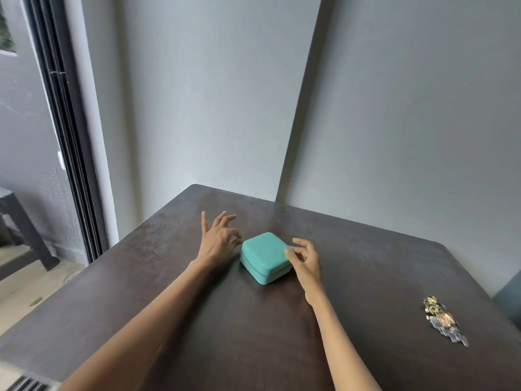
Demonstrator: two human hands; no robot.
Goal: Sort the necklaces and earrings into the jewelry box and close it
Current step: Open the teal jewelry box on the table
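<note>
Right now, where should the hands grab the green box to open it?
Probably hold the jewelry box by its lower half, from both sides. It lies flat and shut, with a seam running round its side. The left hand and right hand already flank it.

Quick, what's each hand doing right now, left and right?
Left hand: open, fingers spread, fingertips by the teal jewelry box, holding nothing.
Right hand: open, thumb touching the box's right edge, no grip.

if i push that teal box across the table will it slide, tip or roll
The box is low, wide and flat-bottomed, so it will probably slide rather than tip or roll. Its textured covering may drag a little on the table. It looks small, so likely light, and shut, so it should move as one piece.
</note>
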